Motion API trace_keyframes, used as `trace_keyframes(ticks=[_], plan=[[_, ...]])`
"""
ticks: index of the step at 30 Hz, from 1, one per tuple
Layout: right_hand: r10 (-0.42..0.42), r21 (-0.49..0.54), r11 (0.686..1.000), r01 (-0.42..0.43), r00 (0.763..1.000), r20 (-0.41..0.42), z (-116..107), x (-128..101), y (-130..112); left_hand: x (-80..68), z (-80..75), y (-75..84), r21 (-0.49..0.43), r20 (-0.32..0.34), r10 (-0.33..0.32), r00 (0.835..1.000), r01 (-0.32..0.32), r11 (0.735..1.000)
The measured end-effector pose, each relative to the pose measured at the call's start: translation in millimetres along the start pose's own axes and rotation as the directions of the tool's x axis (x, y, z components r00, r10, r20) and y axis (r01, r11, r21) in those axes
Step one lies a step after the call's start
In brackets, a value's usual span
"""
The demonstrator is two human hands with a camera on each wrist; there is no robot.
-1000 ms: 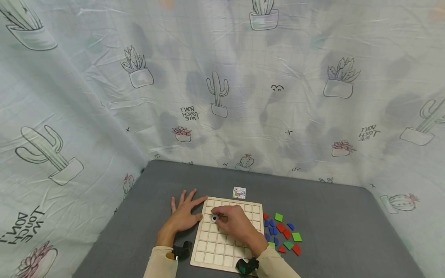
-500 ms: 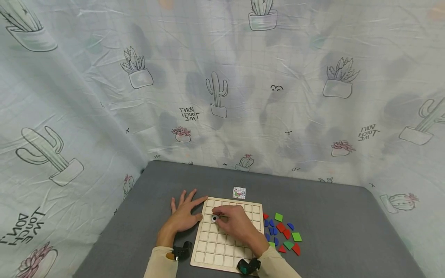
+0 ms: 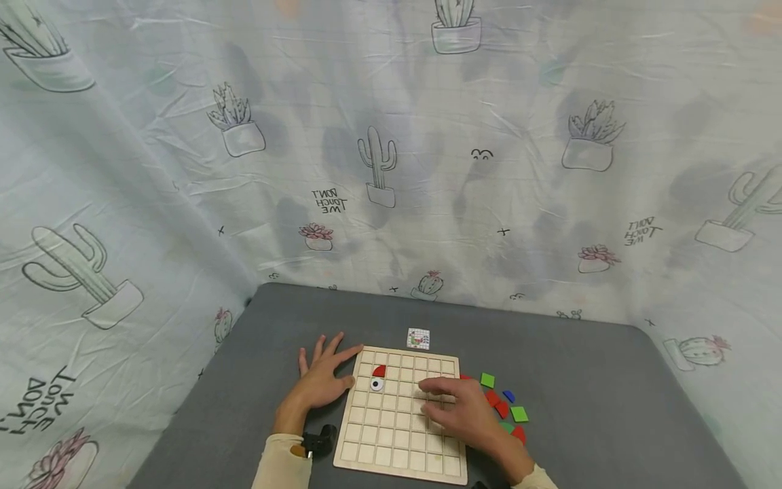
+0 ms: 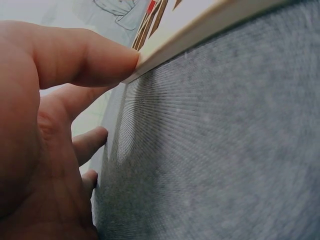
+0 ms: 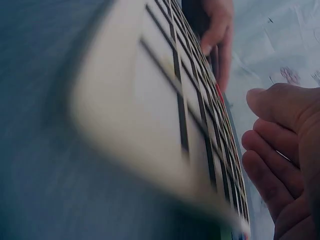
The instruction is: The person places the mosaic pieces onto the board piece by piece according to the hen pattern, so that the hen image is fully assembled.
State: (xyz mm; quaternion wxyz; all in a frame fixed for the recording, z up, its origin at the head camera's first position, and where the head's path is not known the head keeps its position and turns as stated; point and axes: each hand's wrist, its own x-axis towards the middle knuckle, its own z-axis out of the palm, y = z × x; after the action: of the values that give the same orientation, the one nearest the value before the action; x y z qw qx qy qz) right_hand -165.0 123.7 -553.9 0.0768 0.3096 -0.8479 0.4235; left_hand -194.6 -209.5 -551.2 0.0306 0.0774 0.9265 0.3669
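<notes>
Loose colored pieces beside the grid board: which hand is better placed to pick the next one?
Right, probably. The right hand looks empty and is close to the loose pieces; the left hand touches the opposite edge of the wooden grid board.

The place was booth-like, pale cactus-print cloth [image 3: 440,183] hanging behind and beside a grey table [image 3: 574,387]; whether home or lab could not be told.
</notes>
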Motion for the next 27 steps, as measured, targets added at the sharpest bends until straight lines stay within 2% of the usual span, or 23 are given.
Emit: trace_keyframes(ticks=[5, 13, 17, 20, 23, 26, 27], plan=[[0.019, -0.065, 0.998, -0.023, 0.998, -0.058, -27.8, -30.9, 5.6, -0.5, -0.2, -1.7, 0.0, -0.001, 0.002, 1.0, -0.002, 1.0], [0.107, -0.139, 0.982, -0.126, 0.985, -0.138, -57.4, -73.0, 8.9, -2.1, -1.0, -1.1, -0.006, 0.005, 0.005, 1.0, -0.005, 1.0], [0.125, -0.17, 0.975, -0.144, 0.985, -0.119, -64.3, -88.1, 8.2, -2.4, -1.3, -1.0, -0.011, 0.007, 0.006, 1.0, -0.006, 1.0], [0.173, -0.138, 0.974, -0.18, 0.983, -0.061, -67.2, -97.4, 6.5, -2.0, -1.8, -0.7, -0.008, 0.009, 0.004, 1.0, -0.004, 1.0], [0.244, -0.091, 0.965, -0.245, 0.97, -0.019, -68.4, -105.7, 3.0, -1.6, -2.2, 0.0, -0.006, 0.006, 0.006, 1.0, -0.006, 1.0], [0.283, -0.103, 0.953, -0.286, 0.958, -0.049, -67.8, -113.8, -1.3, -1.6, -2.9, 1.3, -0.011, 0.006, 0.01, 1.0, -0.01, 1.0], [0.27, -0.119, 0.953, -0.278, 0.96, -0.076, -67.4, -116.8, -2.0, -1.7, -3.0, 1.8, -0.013, 0.006, 0.012, 1.0, -0.012, 1.0]])
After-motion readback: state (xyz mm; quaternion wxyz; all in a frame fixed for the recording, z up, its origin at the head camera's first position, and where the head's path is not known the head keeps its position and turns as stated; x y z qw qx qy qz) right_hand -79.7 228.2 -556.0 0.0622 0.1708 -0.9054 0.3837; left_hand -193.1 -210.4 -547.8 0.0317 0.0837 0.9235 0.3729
